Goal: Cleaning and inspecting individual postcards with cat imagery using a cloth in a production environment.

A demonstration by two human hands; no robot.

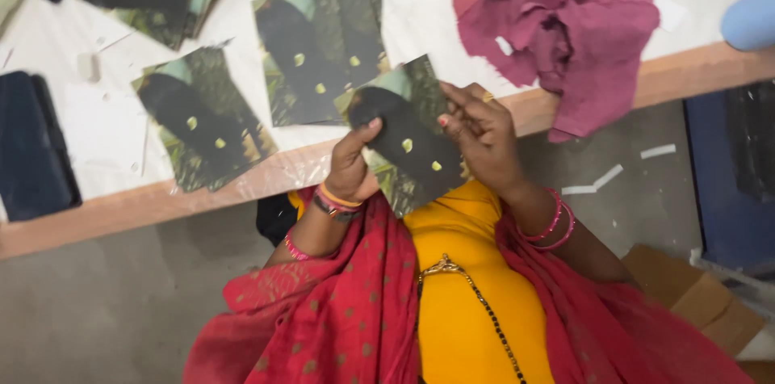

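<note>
Head view: I see both hands up over the counter edge, gripping one printed card between them. It's a green leafy print with a dark sole-shaped piece on it, carrying two small yellow dots. Left hand pinches the card's left edge, thumb on the dark piece. Right hand is closed on the right edge, fingers curled over the top. The card is off the counter, tilted, near the person's chest.

Risks as I judge them:
- The grip is at the edges only. The card is thin, so if either hand squeezes or twists it could bend or crease.
- The left thumb presses right on the dark piece. If that piece is only stuck on, I'd expect it to shift or lift. I can't tell how it's fixed.
- The card hangs past the counter edge, so a slip drops it into the lap or onto the floor.
- Three similar cards lie just beyond, overlapping. Setting this one down carelessly could nudge the stack.
- The maroon cloth drapes over the edge near the right hand, and a sleeve or bangle could snag it.
- The frame is slightly motion-blurred, so I can't see fine detail on the dots.
</note>
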